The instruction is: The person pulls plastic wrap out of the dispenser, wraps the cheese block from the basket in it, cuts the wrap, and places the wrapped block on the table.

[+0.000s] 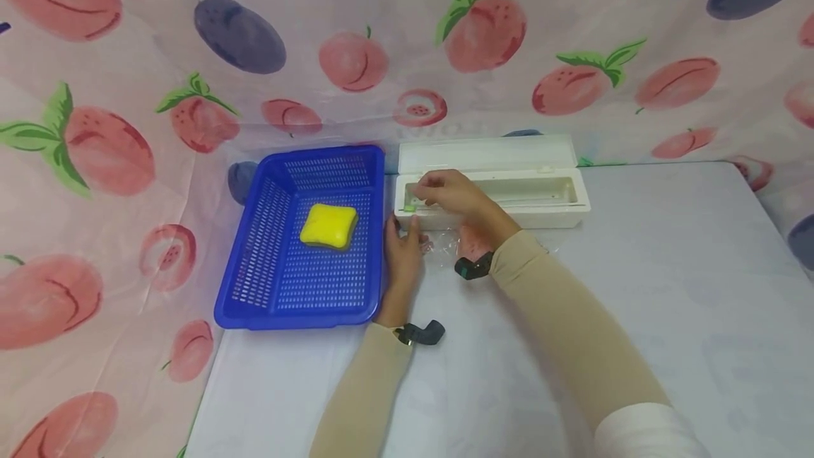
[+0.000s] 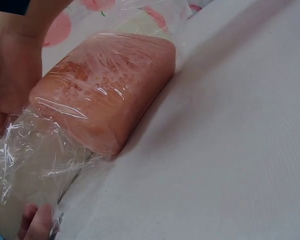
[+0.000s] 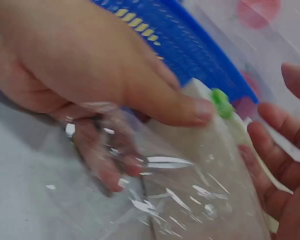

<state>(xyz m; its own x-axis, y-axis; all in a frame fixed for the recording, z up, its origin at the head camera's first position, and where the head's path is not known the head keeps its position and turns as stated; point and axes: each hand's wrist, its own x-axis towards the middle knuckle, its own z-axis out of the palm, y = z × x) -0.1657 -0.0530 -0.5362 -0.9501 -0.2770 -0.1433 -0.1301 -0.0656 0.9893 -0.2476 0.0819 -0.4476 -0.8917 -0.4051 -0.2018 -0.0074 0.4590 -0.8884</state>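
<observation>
A long white cling film box [image 1: 534, 220] stands at the back of the table with its lid up. At its left front corner my left hand [image 1: 403, 253] grips the box, thumb [image 3: 202, 110] laid by the green slider [image 3: 221, 103]. Over the box's left end hovers my right hand [image 1: 454, 193], fingers loosely bent with nothing between them in the right wrist view. Clear film [image 3: 190, 195] drapes down the box's front and over the lower fingers of my left hand. A pink-orange block [image 2: 110, 90] in film lies before the box, partly behind my right forearm.
A blue plastic basket [image 1: 299, 320] sits just left of the box, with a yellow sponge-shaped block [image 1: 328, 225] in it. Behind the table hangs a fruit-printed sheet [image 1: 413, 55]. A white cloth [image 1: 668, 302] covers the table.
</observation>
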